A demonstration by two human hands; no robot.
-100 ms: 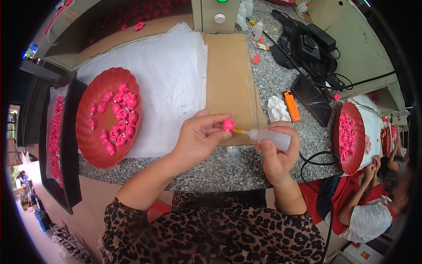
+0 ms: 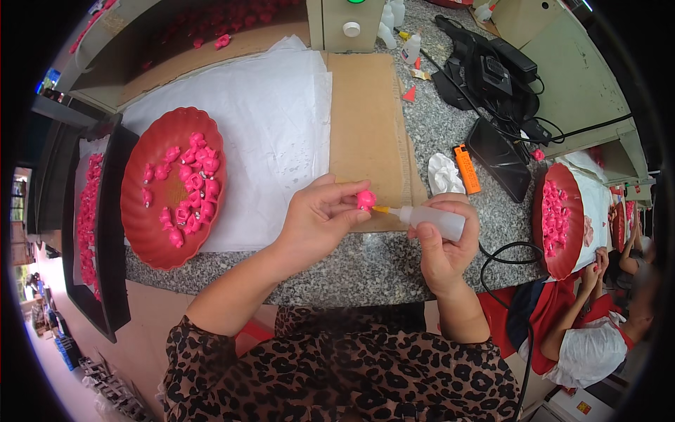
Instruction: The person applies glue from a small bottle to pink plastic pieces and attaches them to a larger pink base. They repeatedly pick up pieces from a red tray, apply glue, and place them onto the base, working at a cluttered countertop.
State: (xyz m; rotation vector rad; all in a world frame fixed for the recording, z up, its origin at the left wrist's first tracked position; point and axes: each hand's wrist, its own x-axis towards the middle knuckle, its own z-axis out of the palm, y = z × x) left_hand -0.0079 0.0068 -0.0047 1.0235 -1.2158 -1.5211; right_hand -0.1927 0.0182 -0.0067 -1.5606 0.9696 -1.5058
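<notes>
1. Head view: your bench (image 2: pixel 351 276) has a near edge close to you, so a dropped thing could roll off.
2. White paper (image 2: pixel 281 126) gives you open room to move, ahead and to the left. Brown cardboard (image 2: pixel 365 105) gives more, straight ahead.
3. Red dish (image 2: pixel 151 239) sits near the left side. A wide elbow swing could bump it and spill its pink bits (image 2: pixel 193 184).
4. Your left hand (image 2: pixel 320 218) pinches closed on one pink piece; your right hand (image 2: pixel 453 260) curls around a bottle.
5. That bottle (image 2: pixel 436 221) could drip too much if you squeeze hard. An orange thing (image 2: pixel 467 169) sits just past it, so there's less room there.
6. The pink piece (image 2: pixel 365 199), above the cardboard's near end, could slip if your pinch gets loose.
7. The yellow tip (image 2: pixel 380 209) could poke your finger if you wobble; I can't tell if it touches the piece.
</notes>
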